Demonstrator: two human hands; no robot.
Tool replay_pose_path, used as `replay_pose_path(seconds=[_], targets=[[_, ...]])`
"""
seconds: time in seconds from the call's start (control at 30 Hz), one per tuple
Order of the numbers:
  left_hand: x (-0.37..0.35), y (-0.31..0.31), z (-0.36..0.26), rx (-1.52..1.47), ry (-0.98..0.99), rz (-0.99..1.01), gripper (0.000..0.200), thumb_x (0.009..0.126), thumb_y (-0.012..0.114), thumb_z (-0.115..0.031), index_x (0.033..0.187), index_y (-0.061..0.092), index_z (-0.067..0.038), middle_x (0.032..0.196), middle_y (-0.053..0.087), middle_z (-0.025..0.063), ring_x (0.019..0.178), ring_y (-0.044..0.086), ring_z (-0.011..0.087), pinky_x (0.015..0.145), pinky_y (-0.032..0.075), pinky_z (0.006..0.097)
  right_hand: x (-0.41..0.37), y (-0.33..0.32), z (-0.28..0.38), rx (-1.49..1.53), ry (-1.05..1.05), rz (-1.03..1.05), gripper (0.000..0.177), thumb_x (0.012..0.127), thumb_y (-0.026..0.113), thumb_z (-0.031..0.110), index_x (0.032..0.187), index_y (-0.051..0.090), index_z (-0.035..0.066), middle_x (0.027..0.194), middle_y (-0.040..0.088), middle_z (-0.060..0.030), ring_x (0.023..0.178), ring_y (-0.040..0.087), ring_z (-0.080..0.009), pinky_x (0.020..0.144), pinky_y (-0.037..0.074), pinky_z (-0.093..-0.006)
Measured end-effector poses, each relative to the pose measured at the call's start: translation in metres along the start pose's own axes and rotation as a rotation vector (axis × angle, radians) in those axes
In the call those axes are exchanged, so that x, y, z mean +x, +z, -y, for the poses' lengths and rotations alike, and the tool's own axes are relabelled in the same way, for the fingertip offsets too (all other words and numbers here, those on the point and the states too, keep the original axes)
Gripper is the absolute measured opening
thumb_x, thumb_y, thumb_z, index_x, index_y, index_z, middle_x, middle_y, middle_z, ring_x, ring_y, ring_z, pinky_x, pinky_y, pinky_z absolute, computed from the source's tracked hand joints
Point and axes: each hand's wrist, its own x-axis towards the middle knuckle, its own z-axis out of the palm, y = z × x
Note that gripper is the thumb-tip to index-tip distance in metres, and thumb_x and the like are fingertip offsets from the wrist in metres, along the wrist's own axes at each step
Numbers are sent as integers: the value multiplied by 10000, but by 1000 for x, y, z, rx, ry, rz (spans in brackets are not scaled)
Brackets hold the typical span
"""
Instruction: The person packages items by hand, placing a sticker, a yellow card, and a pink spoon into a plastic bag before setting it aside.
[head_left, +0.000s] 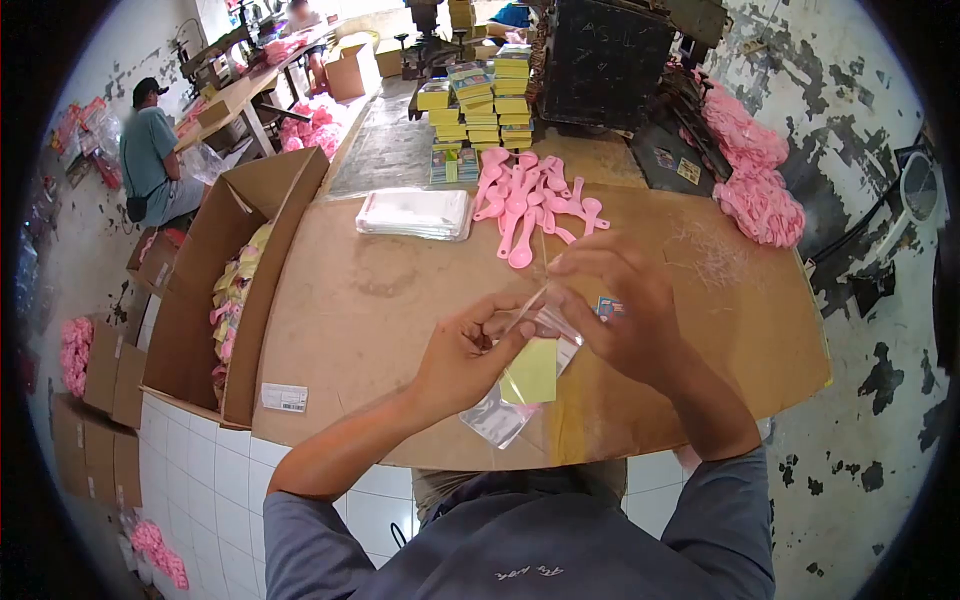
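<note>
A clear plastic bag [497, 425] with a yellow card [530, 374] in it hangs below my hands over the front of the cardboard-covered table. My left hand [470, 345] is closed on the bag's upper edge, thumb pressed against the fingers. Close by on the right, my right hand [622, 305] pinches a thin clear strip at the bag's opening, thumb and index finger together. Part of the bag is hidden behind my fingers. A small blue printed card [609, 308] shows beyond my right hand. Ahead lies a pile of pink plastic spoons [520, 205].
A stack of clear bags [413, 214] lies left of the spoons. Bundled yellow cards [480, 100] rise behind. An open carton [250, 330] stands along the left edge. Thin clear scraps [718, 258] and pink bundles [760, 205] lie right. A person [155, 160] sits far left.
</note>
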Motion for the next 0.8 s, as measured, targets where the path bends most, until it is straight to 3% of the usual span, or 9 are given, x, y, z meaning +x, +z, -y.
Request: replay_pose_path(seconds=[0.07,0.17,0.27,0.4,0.5,0.6,0.7,0.8], targets=[[-1,0,-3,-8,-47,4,372,1005,606,-8,1367,531,36,1062,743,107,968,698,115,836,557,246,0,-2,9,-167,-126,101,245,809,772,124,1037,692,85,1093,644,-97,1043,614,-269,862,478,-379],[-6,0,0,265,-2,-33,387,1002,609,-15,1372,512,49,1003,753,108,900,710,117,730,563,239,0,6,16,-319,-217,183,263,791,743,161,1028,682,63,1099,624,-89,1102,585,-257,916,440,-392],[-6,3,3,490,135,-101,444,947,680,-59,1354,539,45,873,763,146,635,696,145,553,524,275,-3,14,16,-430,-272,203,279,786,694,185,1016,673,27,1081,619,-89,1089,582,-249,915,431,-387],[-7,0,3,691,205,-44,445,956,653,-33,1376,519,28,854,748,141,726,722,143,555,546,285,-6,20,7,-537,-361,246,289,765,661,212,973,651,11,1047,614,-94,1038,585,-255,905,430,-382],[-9,1,9,782,205,-14,458,950,672,-52,1380,531,22,853,754,151,699,721,143,564,551,299,-2,21,4,-506,-262,285,240,770,679,186,943,632,28,999,608,-88,992,585,-255,879,446,-379],[-10,4,-3,720,124,51,458,953,683,-72,1380,543,16,874,766,150,716,730,143,578,552,296,4,6,-17,-459,22,212,193,779,707,146,927,622,56,969,603,-84,961,591,-256,845,461,-389],[-8,2,-5,596,60,47,472,949,691,-69,1388,541,18,884,772,146,734,739,147,585,547,287,-7,-12,-27,-170,-9,167,214,778,738,121,966,645,77,975,610,-70,939,596,-246,811,465,-390],[-5,1,5,557,111,40,482,944,691,-54,1393,533,27,901,776,140,734,741,149,578,539,282,-18,0,4,-351,-174,212,297,748,792,158,999,659,73,982,616,-56,912,598,-235,797,457,-384]])
